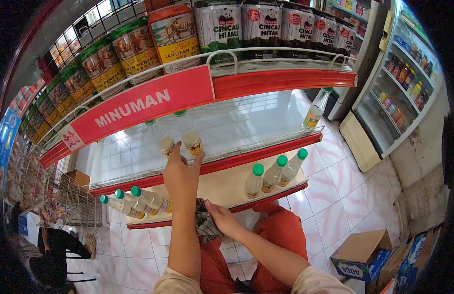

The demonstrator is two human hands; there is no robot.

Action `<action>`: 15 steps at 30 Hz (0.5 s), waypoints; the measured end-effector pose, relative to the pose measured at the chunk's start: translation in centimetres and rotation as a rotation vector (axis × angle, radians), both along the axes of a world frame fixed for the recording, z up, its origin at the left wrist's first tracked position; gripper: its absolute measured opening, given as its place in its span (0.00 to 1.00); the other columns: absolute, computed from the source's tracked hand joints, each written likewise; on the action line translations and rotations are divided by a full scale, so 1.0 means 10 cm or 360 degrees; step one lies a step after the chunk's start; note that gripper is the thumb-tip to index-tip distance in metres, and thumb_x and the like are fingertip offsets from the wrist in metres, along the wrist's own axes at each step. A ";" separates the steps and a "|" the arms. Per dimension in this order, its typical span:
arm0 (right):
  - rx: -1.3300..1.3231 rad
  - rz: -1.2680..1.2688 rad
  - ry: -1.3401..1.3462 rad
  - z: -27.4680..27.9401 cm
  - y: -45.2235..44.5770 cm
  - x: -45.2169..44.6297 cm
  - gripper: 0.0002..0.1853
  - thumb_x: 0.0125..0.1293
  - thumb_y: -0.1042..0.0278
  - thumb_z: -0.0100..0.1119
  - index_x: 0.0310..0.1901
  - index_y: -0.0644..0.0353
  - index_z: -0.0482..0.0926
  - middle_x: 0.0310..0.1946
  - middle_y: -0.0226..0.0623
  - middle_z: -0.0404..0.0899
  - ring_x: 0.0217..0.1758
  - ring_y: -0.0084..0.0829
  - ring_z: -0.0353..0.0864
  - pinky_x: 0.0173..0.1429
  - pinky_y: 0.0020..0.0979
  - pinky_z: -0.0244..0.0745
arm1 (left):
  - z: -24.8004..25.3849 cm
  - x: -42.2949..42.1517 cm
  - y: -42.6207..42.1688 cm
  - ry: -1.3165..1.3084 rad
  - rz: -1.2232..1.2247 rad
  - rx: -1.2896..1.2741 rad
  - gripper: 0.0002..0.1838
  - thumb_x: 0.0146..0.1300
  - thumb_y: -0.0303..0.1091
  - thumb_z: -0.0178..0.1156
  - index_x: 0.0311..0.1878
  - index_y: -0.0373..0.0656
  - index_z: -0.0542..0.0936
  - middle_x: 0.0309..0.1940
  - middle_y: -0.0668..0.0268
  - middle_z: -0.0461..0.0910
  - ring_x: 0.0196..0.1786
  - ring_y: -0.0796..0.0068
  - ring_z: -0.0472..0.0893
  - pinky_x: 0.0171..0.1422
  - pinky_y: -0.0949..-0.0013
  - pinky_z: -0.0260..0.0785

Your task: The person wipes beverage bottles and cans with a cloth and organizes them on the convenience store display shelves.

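My left hand (pixel 182 172) reaches over the middle shelf, thumb and fingers apart. Between them and just beyond is the base of a clear glass bottle (pixel 192 143) with a green cap and yellow label; whether they touch it I cannot tell. A similar bottle (pixel 166 143) stands to its left, its upper part partly behind the sign. Low in front of the shelves, my right hand (pixel 223 219) is closed on a dark checkered cloth (pixel 204 223). On the lower shelf (pixel 217 193), several green-capped bottles form a left group (pixel 151 200) and a right group (pixel 275 176).
Cans (pixel 219 29) line the upper shelf above a red "MINUMAN" sign (pixel 148 105). One bottle (pixel 315 110) stands at the middle shelf's right end. Right: a drinks fridge (pixel 398 73) and cardboard boxes (pixel 364 250). Left: a wire basket (pixel 75 196) and part of another person (pixel 60 250).
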State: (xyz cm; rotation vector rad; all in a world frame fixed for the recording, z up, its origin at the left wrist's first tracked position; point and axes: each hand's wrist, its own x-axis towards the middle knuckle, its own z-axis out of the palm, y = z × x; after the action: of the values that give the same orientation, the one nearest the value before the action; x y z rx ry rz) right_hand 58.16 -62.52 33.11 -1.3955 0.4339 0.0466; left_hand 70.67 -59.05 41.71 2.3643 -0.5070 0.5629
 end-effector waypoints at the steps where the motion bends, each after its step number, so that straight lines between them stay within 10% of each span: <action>1: 0.0057 0.0012 -0.0023 -0.08 0.02 0.01 0.34 0.70 0.43 0.38 0.56 0.73 0.69 0.53 0.43 0.74 0.56 0.29 0.70 0.63 0.28 0.60 | 0.01 0.00 -0.03 0.0105 0.0073 0.0055 0.31 0.45 0.52 0.69 0.51 0.44 0.78 0.22 0.61 0.80 0.29 0.59 0.81 0.33 0.62 0.72; 15: 0.0137 -0.0071 -0.0078 -0.19 0.00 0.02 0.34 0.69 0.41 0.39 0.55 0.71 0.71 0.51 0.46 0.77 0.55 0.33 0.74 0.62 0.29 0.62 | -0.23 0.20 -0.04 -0.0177 0.0341 0.0087 0.27 0.43 0.59 0.67 0.41 0.47 0.84 0.18 0.59 0.79 0.23 0.59 0.80 0.28 0.61 0.71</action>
State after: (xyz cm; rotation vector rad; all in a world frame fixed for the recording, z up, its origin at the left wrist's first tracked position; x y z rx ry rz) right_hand 58.36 -62.52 31.19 -1.2994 0.4173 -0.0055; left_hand 72.72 -59.42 39.45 2.4663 -0.3225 0.7899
